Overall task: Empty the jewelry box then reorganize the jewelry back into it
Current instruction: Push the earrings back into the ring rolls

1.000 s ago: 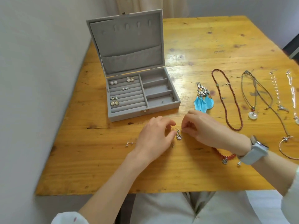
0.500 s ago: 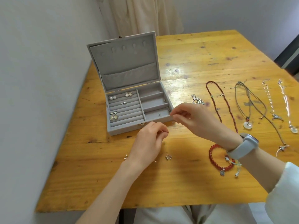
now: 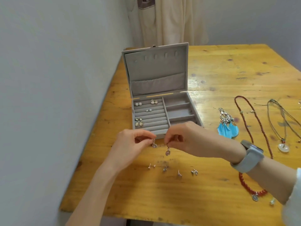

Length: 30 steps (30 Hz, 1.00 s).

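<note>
Each hand [image 3: 130, 144] [image 3: 192, 139] now pinches an earring [image 3: 154, 145] [image 3: 167, 152], raised before the box [image 3: 162, 115]. Studs [image 3: 172, 170] lie below the fingertips; feather earrings [image 3: 228, 128] sit right of them.

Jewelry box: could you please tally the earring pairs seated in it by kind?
Pearl studs: 1 pair
Small silver earrings: 2 pairs, one in the back row, one a row nearer
Cream drops: 1 pair
Total: 4 pairs in the box
</note>
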Each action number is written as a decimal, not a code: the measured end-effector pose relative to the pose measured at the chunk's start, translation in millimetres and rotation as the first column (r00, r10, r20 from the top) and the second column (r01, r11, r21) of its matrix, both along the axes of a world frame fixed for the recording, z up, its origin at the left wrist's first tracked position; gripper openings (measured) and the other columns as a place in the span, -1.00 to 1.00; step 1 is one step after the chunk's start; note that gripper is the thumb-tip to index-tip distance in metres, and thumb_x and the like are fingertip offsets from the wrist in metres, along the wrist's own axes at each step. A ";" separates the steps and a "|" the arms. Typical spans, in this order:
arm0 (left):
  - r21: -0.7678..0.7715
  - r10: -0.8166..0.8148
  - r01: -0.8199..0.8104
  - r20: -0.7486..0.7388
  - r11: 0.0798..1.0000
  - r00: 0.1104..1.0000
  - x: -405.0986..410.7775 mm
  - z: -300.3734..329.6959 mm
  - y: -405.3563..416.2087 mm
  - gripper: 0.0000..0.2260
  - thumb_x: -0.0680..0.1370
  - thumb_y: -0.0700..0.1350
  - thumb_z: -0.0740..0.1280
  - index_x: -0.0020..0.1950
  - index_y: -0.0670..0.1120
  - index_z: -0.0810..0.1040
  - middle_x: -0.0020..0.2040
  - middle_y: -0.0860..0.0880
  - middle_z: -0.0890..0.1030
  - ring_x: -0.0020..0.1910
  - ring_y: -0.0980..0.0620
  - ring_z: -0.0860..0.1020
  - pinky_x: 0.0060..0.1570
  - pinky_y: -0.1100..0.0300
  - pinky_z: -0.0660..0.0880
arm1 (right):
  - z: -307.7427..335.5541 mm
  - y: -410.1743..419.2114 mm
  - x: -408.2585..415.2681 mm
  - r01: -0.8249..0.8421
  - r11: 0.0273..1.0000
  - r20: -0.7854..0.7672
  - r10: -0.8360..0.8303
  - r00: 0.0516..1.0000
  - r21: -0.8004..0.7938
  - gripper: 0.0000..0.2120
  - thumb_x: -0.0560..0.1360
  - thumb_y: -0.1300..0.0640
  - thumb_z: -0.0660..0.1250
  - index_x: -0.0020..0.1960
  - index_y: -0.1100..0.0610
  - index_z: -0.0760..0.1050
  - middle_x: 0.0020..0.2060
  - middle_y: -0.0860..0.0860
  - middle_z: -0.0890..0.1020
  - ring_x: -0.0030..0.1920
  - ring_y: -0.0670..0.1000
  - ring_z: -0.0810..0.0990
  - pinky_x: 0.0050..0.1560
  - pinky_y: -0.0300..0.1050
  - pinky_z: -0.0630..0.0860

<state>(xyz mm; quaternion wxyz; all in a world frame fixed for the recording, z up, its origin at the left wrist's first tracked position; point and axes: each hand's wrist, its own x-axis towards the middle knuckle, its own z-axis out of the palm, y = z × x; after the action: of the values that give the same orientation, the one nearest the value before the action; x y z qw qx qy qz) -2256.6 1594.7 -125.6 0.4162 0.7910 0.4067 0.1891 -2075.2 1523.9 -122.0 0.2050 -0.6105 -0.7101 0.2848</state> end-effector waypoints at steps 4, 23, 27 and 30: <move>0.050 0.065 -0.066 0.019 0.997 0.998 -2.7 -7.1 5.8 -0.86 0.43 -0.22 0.42 -0.20 0.03 0.66 -0.27 0.17 0.64 -0.31 0.24 0.53 -0.28 0.47 0.38 | -6.1 19.1 -2.1 0.043 0.999 0.024 -0.043 0.999 0.007 -0.89 0.50 0.21 0.28 -0.03 0.11 0.58 -0.29 -0.22 0.51 -0.28 -0.39 0.44 -0.24 -0.54 0.33; 0.007 0.180 -0.184 0.178 0.983 0.967 -7.5 -19.1 24.2 -0.81 0.45 -0.27 0.39 -0.17 0.04 0.60 -0.24 0.16 0.65 -0.31 0.28 0.54 -0.30 0.49 0.37 | -23.6 93.3 1.4 0.198 0.979 0.200 -0.202 0.959 0.043 -0.83 0.51 0.27 0.22 0.00 0.20 0.58 -0.09 0.08 0.65 -0.13 -0.03 0.52 -0.01 -0.14 0.49; -0.010 0.206 -0.208 0.191 0.978 0.960 -6.7 -19.8 25.7 -0.79 0.44 -0.24 0.40 -0.22 0.10 0.59 -0.26 0.15 0.65 -0.34 0.28 0.52 -0.28 0.48 0.39 | -24.3 97.5 0.6 0.203 0.979 0.202 -0.205 0.958 0.031 -0.83 0.51 0.28 0.24 -0.02 0.20 0.60 -0.08 0.09 0.65 -0.08 0.00 0.54 -0.02 -0.17 0.46; -0.012 0.213 -0.214 0.189 0.977 0.959 -7.0 -19.1 25.7 -0.83 0.44 -0.23 0.40 -0.21 0.07 0.62 -0.28 0.16 0.64 -0.35 0.27 0.51 -0.30 0.48 0.38 | -26.8 98.4 -0.2 0.210 0.977 0.194 -0.215 0.957 0.049 -0.85 0.50 0.26 0.27 -0.01 0.19 0.60 -0.11 0.07 0.64 -0.12 -0.04 0.52 -0.08 -0.25 0.40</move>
<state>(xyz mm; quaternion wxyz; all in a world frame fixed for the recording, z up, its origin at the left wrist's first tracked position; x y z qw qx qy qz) -2263.6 1620.4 -144.7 0.4268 0.7227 0.4474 0.3088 -2075.5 1622.3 -148.7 0.1713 -0.7055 -0.6612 0.1890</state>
